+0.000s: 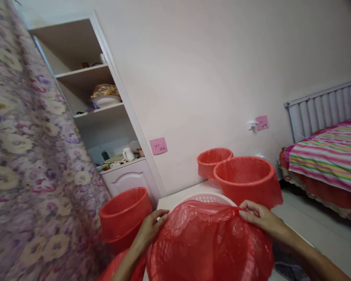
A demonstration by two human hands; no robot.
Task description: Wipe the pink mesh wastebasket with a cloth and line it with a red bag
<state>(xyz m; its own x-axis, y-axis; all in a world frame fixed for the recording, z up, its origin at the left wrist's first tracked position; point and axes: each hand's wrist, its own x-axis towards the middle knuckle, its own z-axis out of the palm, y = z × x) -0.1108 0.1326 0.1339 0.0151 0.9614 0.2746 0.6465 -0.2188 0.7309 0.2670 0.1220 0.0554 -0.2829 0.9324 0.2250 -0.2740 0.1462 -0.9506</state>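
Note:
A thin red plastic bag (pixel 204 242) spreads out in front of me, partly over a white perforated basket (pixel 213 198) whose far rim shows behind it. With thumb and fingertips, my right hand (pixel 261 220) pinches the bag's right edge. At the opposite side my left hand (pixel 152 228) is closed on the bag's left edge, its fingertips partly hidden. Beyond my right hand stands a large basket lined with a red bag (pixel 247 175), and a smaller red-lined basket (pixel 212 162) sits behind that. Another red-lined basket (pixel 125 214) is left of my left hand.
Under the baskets is a white table (pixel 166 203). A floral curtain (pixel 41 175) hangs at the left beside an open shelf cabinet (pixel 105 111). Pink notes (pixel 158 146) are stuck on the wall. A bed with a striped cover (pixel 333 152) stands at the right.

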